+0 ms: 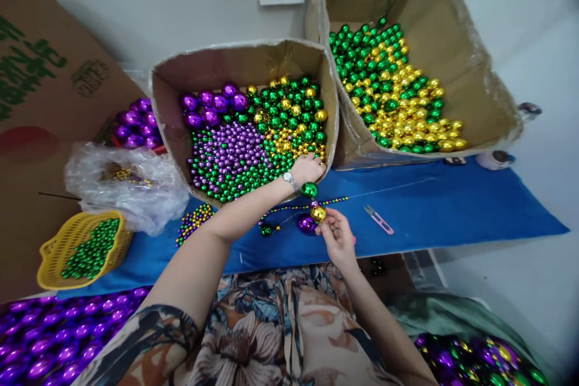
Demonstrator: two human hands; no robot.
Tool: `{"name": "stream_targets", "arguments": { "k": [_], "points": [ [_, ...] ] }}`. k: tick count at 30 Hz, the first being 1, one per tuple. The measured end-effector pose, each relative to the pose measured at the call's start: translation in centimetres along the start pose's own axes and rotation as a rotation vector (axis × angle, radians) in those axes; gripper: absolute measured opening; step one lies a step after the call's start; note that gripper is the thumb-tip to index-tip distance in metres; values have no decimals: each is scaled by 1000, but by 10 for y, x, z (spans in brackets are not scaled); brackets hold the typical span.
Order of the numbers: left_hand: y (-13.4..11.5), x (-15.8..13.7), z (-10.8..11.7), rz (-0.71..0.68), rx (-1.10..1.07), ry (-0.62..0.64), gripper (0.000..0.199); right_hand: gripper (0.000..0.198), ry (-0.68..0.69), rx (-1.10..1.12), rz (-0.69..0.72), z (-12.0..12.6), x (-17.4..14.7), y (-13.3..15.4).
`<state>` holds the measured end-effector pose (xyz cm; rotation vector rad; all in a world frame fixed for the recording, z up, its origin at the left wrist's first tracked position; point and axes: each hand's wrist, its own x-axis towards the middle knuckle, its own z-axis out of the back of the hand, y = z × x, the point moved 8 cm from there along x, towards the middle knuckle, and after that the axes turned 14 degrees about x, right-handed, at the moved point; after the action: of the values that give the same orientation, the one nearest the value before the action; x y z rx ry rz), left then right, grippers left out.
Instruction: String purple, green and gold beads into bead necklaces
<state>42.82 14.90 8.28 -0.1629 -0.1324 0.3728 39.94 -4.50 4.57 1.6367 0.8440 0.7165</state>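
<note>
Left hand [309,170]: in box [226,63] (can't tell grip)
Right hand [340,236]: pinching gold bead [318,213], likely steadying it
Box: close, probably for reach

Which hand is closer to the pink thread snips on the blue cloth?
Right. The right hand, holding the gold bead, is beside the pink thread snips; the left hand is farther off, reaching into the cardboard box.
</note>
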Motion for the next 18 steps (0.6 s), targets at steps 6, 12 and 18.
{"name": "stream_targets", "arguments": {
  "k": [6, 12, 18],
  "points": [
    [29, -40, 29, 184, -578, -221, 9, 37, 8, 16, 5, -1, 0, 0],
    [44, -110, 27, 515, -1562, -154, 27, 38, 33, 11, -23, -4, -2, -1],
    [43, -143, 35, 590, -1694, -181, 30, 38, 87, -45, -50, -9, -5, -5]
  ]
}}
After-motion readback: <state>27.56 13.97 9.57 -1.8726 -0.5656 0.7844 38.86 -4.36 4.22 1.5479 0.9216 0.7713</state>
